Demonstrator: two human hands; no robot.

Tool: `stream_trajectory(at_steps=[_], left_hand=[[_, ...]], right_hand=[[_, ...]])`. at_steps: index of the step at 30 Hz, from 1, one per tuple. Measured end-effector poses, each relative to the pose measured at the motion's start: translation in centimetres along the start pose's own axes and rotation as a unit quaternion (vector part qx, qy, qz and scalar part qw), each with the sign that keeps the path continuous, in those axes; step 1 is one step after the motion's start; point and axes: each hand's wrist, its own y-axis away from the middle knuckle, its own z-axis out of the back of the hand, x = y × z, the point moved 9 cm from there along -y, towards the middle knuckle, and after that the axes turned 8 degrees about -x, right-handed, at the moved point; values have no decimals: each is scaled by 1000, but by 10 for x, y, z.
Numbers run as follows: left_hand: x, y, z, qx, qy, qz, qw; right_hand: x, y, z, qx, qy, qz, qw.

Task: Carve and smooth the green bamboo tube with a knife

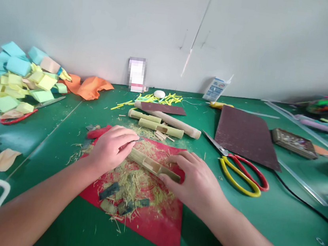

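Observation:
A bamboo tube (138, 158) with a rectangular notch cut in it lies slanted over a red sheet (166, 223). My right hand (195, 174) grips its right end, thumb on the near side and fingers on the far side. At the other end, my left hand (115, 145) is closed with a small dark piece of sandpaper (140, 139) poking out at the fingertips; the hand hides that end of the tube. Fine shavings (132, 187) and several worn sandpaper pieces (110, 190) are scattered on the sheet. Beyond the hands rests another notched bamboo tube (174, 132).
A wooden rod (178, 123) lies behind the tubes. Scissors with red and yellow handles (223, 151) and a dark sandpaper sheet (244, 135) are on the right. Folded paper pieces (13, 84) heap up at left, near a white wire frame (2, 199). A pale wall (104, 24) bounds the green table (60, 214).

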Motion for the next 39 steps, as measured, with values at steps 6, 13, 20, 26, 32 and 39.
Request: stream_trajectory(at_steps=[6,13,20,26,32,39], left_hand=[[0,0,0,-3,3,-4,1000],[1,0,0,-11,10,1,1000],[7,2,-2,-5,10,13,1000],[5,0,-1,2,5,16,1000],[5,1,1,-10,1,13,1000],[3,1,-3,8,-6,1,1000]], right_hand=[[1,2,-7,30,-25,-9,999],[-1,0,-9,31,-22,-8,999],[-2,-1,-7,8,-25,-8,1000],[-2,0,-12,22,-29,-6,999],[-6,1,-15,25,-19,-14,999],[-8,1,-17,33,-13,-32,999]])
